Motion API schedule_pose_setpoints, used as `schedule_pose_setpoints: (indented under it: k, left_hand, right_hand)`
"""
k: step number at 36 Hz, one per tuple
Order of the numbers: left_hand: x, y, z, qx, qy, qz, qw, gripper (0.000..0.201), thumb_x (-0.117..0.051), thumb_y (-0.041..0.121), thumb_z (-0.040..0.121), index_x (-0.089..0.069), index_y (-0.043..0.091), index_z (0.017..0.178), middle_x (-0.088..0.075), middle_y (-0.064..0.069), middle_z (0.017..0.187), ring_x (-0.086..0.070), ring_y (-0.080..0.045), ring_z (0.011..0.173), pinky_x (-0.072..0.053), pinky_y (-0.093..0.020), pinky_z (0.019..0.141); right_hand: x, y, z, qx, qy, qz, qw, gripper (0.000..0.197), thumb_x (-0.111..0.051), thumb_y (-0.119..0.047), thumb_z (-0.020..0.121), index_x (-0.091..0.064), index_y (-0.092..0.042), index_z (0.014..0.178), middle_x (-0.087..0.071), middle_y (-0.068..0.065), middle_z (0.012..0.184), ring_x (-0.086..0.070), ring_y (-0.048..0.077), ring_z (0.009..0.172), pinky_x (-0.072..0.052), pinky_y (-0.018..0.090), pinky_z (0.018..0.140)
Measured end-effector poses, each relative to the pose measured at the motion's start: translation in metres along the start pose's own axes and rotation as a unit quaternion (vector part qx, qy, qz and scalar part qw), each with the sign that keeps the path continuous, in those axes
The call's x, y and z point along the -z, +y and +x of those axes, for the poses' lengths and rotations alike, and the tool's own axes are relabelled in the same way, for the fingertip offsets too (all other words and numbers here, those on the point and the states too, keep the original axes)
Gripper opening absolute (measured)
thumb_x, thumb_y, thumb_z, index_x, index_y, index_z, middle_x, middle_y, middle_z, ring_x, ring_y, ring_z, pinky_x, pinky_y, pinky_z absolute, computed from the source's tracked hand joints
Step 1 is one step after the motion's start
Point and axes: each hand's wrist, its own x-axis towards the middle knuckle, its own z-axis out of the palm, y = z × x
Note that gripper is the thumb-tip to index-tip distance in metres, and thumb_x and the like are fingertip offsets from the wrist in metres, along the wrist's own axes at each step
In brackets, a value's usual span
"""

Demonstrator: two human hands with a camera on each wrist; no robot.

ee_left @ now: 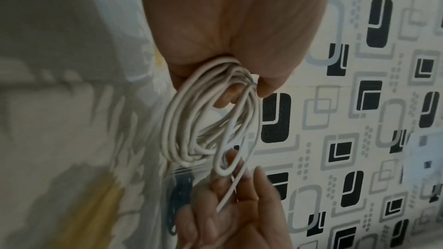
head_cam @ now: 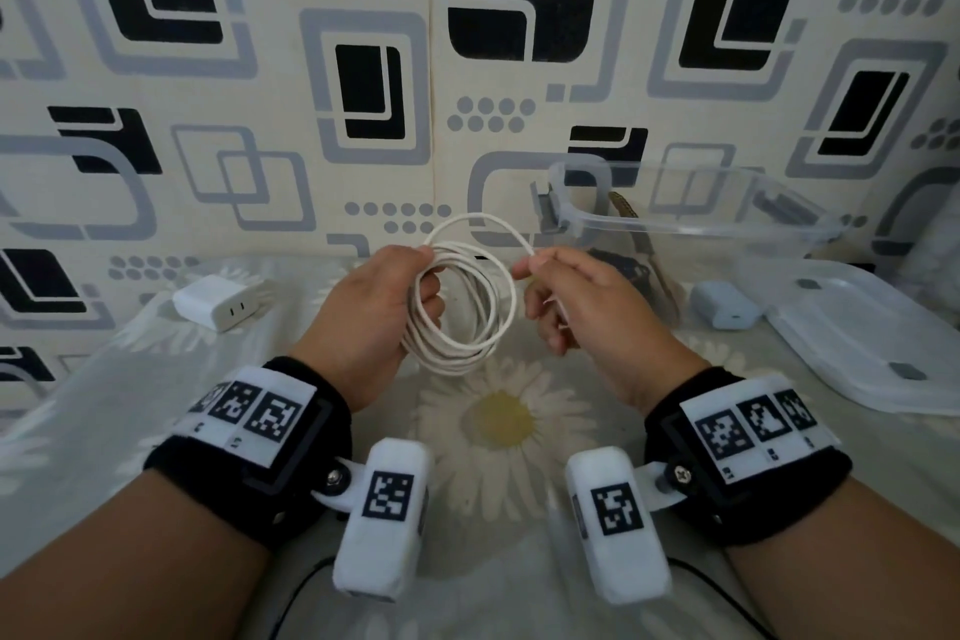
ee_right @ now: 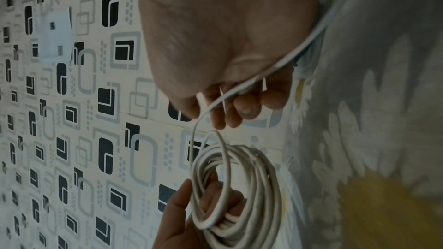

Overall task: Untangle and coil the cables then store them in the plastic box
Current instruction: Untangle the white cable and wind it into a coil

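A white cable coil [head_cam: 457,361] of several loops hangs above the daisy-print sheet. My left hand [head_cam: 423,276] grips its left side, thumb on top and fingers curled through the loops. My right hand [head_cam: 524,268] pinches the free strand that arcs over from the coil's top; the cable's tail runs back through the palm. In the left wrist view the coil [ee_left: 172,130] hangs from my left hand [ee_left: 239,86]. In the right wrist view the strand passes between the fingers of my right hand [ee_right: 215,113] down to the coil [ee_right: 268,196]. The clear plastic box [head_cam: 675,226] stands open at the right with a dark cable [head_cam: 623,270] inside.
The box's lid [head_cam: 872,338] lies flat at the far right. A pale blue adapter [head_cam: 724,304] sits between box and lid. A white charger block [head_cam: 218,301] lies at the left near the patterned wall. The daisy-print sheet [head_cam: 498,416] spreads below my hands.
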Motion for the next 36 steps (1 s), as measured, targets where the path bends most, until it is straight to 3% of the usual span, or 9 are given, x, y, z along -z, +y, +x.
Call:
schedule_pose_setpoints:
  k: [3,8,13,18,21,25,30,33,36]
  left_hand:
    - [-0.001,0.000,-0.001,-0.006,-0.004,-0.015,1.000,0.022,-0.046,0.021,0.099,-0.051,0.015,0.079,-0.047,0.004,0.062,-0.044,-0.009,0.052,-0.041,-0.024,0.055]
    - [0.000,0.002,0.001,0.016,-0.035,-0.098,0.994,0.014,-0.043,0.019,0.099,-0.044,0.015,0.085,-0.039,0.002,0.065,-0.039,-0.010,0.054,-0.035,-0.029,0.061]
    - [0.001,0.004,0.001,0.012,-0.022,-0.144,0.989,0.018,-0.045,0.018,0.098,-0.054,0.009,0.086,-0.046,0.001,0.062,-0.051,-0.012,0.056,-0.051,-0.029,0.061]
    - [0.000,0.005,0.001,0.025,-0.035,-0.181,0.982,0.015,-0.042,0.019,0.099,-0.053,0.012,0.091,-0.040,0.004,0.064,-0.036,-0.006,0.045,-0.045,-0.022,0.050]
    - [0.003,0.005,0.002,0.036,-0.041,-0.181,0.982,0.020,-0.041,0.020,0.098,-0.049,0.015,0.080,-0.036,0.005,0.064,-0.029,-0.005,0.046,-0.037,-0.019,0.046]
    - [0.002,0.006,0.002,0.008,-0.007,-0.143,0.990,0.020,-0.043,0.019,0.097,-0.045,0.017,0.077,-0.032,0.005,0.064,-0.024,-0.007,0.046,-0.026,-0.019,0.042]
    - [0.008,0.012,0.006,-0.030,0.047,-0.132,0.990,0.022,-0.049,0.027,0.099,-0.046,0.020,0.079,-0.029,0.006,0.063,-0.021,-0.007,0.046,-0.023,-0.018,0.040]
    - [0.017,0.015,0.009,-0.025,0.069,-0.172,0.982,0.022,-0.048,0.030,0.100,-0.047,0.018,0.081,-0.027,0.007,0.062,-0.022,-0.006,0.044,-0.024,-0.018,0.039]
    - [0.025,0.019,0.011,-0.005,0.072,-0.223,0.972,0.026,-0.046,0.032,0.100,-0.046,0.018,0.078,-0.027,0.009,0.056,-0.024,-0.006,0.041,-0.025,-0.017,0.038]
  right_hand:
    - [-0.002,0.002,-0.002,-0.012,-0.069,-0.023,0.997,0.023,-0.054,-0.037,0.095,-0.063,-0.017,0.101,-0.049,0.003,0.067,-0.039,0.010,0.047,-0.034,0.023,0.045]
    - [-0.008,0.008,-0.001,-0.017,-0.082,-0.027,0.996,0.018,-0.060,-0.018,0.094,-0.054,-0.018,0.111,-0.058,0.004,0.063,-0.041,0.011,0.044,-0.035,0.026,0.045]
    - [-0.012,0.010,-0.001,-0.029,-0.079,-0.006,0.996,0.019,-0.063,-0.012,0.091,-0.047,-0.017,0.100,-0.066,0.008,0.067,-0.045,0.015,0.044,-0.037,0.024,0.044]
    - [-0.014,0.009,-0.003,-0.025,-0.097,-0.001,0.995,0.020,-0.064,-0.014,0.091,-0.044,-0.016,0.092,-0.063,0.010,0.063,-0.038,0.014,0.041,-0.032,0.022,0.041]
    - [-0.015,0.009,-0.003,-0.013,-0.098,-0.023,0.995,0.022,-0.068,-0.019,0.088,-0.047,-0.016,0.091,-0.055,0.004,0.059,-0.042,0.017,0.052,-0.033,0.020,0.044]
    - [-0.013,0.008,-0.002,0.007,-0.056,-0.067,0.996,0.019,-0.064,-0.032,0.090,-0.056,-0.016,0.091,-0.051,-0.003,0.067,-0.044,0.009,0.058,-0.039,0.021,0.053]
    - [-0.003,0.006,0.002,0.007,-0.003,-0.071,0.997,0.012,-0.059,-0.022,0.094,-0.065,-0.015,0.088,-0.055,0.000,0.064,-0.050,0.010,0.055,-0.049,0.028,0.061]
    - [0.000,0.007,0.002,0.006,0.011,-0.102,0.995,0.010,-0.064,-0.024,0.091,-0.071,-0.017,0.088,-0.066,0.001,0.078,-0.056,0.006,0.070,-0.049,0.021,0.071]
    - [0.003,0.007,0.002,0.004,0.003,-0.196,0.981,0.007,-0.069,-0.025,0.087,-0.072,-0.019,0.085,-0.069,0.007,0.090,-0.055,0.007,0.074,-0.045,0.018,0.070]
